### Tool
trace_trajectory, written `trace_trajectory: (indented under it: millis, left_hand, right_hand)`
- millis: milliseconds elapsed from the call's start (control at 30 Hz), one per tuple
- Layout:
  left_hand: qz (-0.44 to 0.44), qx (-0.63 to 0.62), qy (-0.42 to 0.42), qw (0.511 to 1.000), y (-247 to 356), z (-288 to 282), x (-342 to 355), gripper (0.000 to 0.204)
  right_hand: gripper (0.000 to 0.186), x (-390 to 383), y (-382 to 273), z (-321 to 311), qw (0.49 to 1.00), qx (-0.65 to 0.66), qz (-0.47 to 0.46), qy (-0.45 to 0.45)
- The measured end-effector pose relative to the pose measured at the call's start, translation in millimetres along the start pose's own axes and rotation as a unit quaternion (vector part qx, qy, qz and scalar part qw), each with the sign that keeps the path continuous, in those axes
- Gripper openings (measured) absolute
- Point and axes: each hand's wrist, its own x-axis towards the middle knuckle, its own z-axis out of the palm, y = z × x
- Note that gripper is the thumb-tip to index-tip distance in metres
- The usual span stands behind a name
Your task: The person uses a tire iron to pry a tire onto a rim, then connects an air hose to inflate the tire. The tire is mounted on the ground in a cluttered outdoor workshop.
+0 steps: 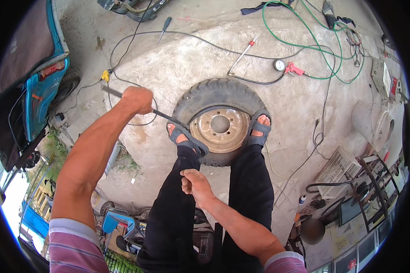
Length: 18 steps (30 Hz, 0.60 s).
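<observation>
Striped sleeves (75, 248) nearest us, bare forearms (89, 154) reaching forward. Tyre (218, 93) flat on concrete floor (155, 59), beyond right hand (196, 185), to right of left hand (139, 100); wheel rim (205, 129) inside it. Our sandals (258, 128) at tyre's left and right edges. Metal bar (112, 92): long axis slants from upper left down toward tyre's left edge; left hand nearer, fist wrapped round its middle. Bar's far tip unclear by sandal. Right hand loosely curled, gripping nothing.
</observation>
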Motion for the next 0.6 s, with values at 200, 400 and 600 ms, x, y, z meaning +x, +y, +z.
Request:
trace_trajectory:
  millis: [200, 400, 600]
  left_hand:
    - [-0.055, -0.207, -0.132, 0.968, -37, 172, -81, 0.051]
    - [-0.083, -0.56, -0.257, 0.783, 51, 161, -152, 0.033]
    - [-0.169, -0.846, -0.229, 0.451, 173, 168, -188, 0.018]
  right_hand:
    - [0.023, 6, -1, -4, 0.999, -0.032, 0.0, 0.025]
    - [0.037, 19, 20, 3, 0.99, -0.083, 0.092, 0.06]
    - [0.044, 52, -1, 6, 0.975, 0.1, 0.189, 0.059]
